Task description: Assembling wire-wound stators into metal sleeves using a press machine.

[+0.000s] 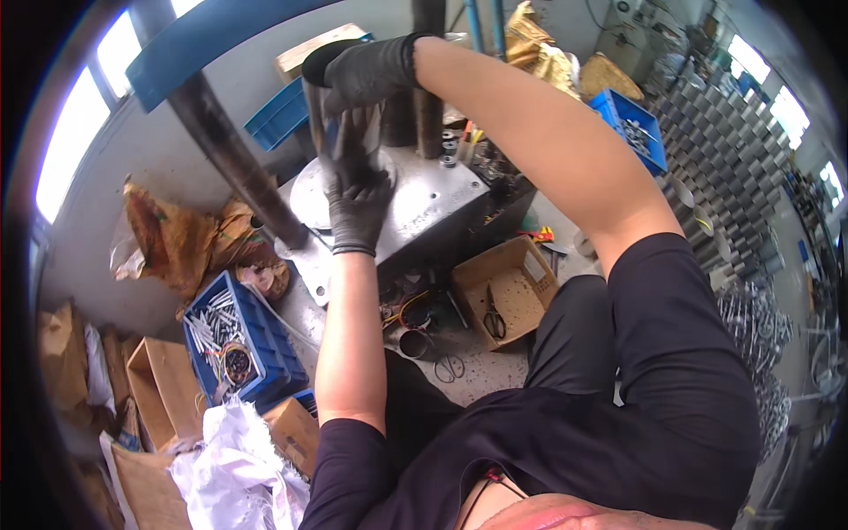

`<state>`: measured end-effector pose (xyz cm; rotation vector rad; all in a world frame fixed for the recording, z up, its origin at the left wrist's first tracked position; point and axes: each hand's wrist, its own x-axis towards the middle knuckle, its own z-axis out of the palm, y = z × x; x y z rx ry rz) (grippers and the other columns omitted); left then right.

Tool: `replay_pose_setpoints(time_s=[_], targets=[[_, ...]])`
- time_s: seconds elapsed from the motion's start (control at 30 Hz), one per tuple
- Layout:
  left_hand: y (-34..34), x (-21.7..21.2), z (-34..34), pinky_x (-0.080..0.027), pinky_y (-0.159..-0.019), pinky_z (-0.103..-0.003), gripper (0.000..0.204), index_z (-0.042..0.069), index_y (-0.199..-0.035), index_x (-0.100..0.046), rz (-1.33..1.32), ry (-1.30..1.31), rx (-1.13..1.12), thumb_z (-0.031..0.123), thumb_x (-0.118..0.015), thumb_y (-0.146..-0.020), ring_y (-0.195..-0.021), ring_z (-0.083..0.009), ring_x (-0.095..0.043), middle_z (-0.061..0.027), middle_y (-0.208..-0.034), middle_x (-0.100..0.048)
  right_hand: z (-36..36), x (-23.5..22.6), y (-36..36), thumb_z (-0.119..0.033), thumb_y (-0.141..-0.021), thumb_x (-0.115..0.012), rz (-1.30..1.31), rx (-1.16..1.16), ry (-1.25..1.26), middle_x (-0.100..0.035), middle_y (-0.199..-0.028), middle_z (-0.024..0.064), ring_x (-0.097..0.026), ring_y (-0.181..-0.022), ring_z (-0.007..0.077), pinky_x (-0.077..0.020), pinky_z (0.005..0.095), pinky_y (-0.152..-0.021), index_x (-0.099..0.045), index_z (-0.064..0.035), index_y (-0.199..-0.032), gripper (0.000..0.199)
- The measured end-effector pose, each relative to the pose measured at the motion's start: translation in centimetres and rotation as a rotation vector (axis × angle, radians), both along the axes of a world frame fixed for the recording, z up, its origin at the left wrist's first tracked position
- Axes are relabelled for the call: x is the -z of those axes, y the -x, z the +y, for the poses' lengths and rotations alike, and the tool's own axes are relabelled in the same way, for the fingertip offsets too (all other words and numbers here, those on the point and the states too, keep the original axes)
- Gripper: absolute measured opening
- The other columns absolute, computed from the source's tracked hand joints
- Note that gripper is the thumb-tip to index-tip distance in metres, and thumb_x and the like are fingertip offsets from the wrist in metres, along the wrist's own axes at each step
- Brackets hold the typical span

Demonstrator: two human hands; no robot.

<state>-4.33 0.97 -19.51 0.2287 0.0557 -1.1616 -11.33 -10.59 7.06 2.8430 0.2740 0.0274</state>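
My right hand (367, 75), in a dark grey glove, is bent over at the top of a press-like machine. Its fingers close on a metal cylinder (314, 115) with a dark round top. Just below, my left hand (358, 199), gloved alike, reaches up beside the cylinder over a round plate (309, 196) on the metal table (433, 199). The left fingers are blurred and overlap the cylinder, so their grip does not show clearly. Small metal parts (449, 150) stand on the table to the right of my hands.
Dark columns (234, 159) and a blue beam (238, 44) frame the machine. A cardboard box (521, 300) with scissors (493, 316) sits below. A blue crate (287, 353) of metal rods stands left. Stacked metal cylinders (724, 141) fill the far right; another blue crate (652, 159) stands near them.
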Motion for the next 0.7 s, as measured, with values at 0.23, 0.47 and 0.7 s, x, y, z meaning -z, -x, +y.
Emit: replay_pose_setpoints(time_s=[0.23, 0.47, 0.7], targets=[[-7.0, 5.6, 1.3, -0.043, -0.116, -0.047, 0.041, 0.002, -0.132, -0.058, -0.721, 0.194, 0.034, 0.024, -0.069, -0.099, -0.126, -0.0319, -0.057, -0.0138, -0.133, -0.061, 7.7, 10.4, 15.7, -0.024, -0.075, -0.074, -0.068, 0.638, -0.948, -0.075, -0.095, 0.0186, -0.07, -0.088, 0.0279, -0.0546, 0.0387, -0.081, -0.075, 0.0031, -0.1, 0.036], [6.7, 0.9, 0.1, -0.049, -0.098, -0.033, 0.044, -0.003, -0.132, -0.055, -1.339, -0.443, -0.508, 0.018, -0.072, -0.098, -0.112, -0.0203, -0.059, -0.0109, -0.121, -0.063, 9.9, 31.6, 25.5, 0.0, -0.072, -0.078, -0.707, 0.713, -1.312, -0.075, -0.092, 0.0062, -0.069, -0.085, 0.0161, -0.0559, 0.0341, -0.075, -0.078, -0.0106, -0.096, 0.026], [-3.4, 3.6, -8.9, -0.052, -0.085, -0.045, 0.025, 0.001, -0.123, -0.061, -2.766, -0.293, -0.576, 0.013, -0.061, -0.101, -0.093, -0.0386, -0.065, -0.0209, -0.108, -0.068, 9.7, 29.8, 22.5, -0.007, -0.071, -0.07, -1.089, 0.805, -2.479, -0.066, -0.074, 0.0011, -0.06, -0.073, 0.0142, -0.0472, 0.032, -0.072, -0.069, -0.0054, -0.068, 0.004]])
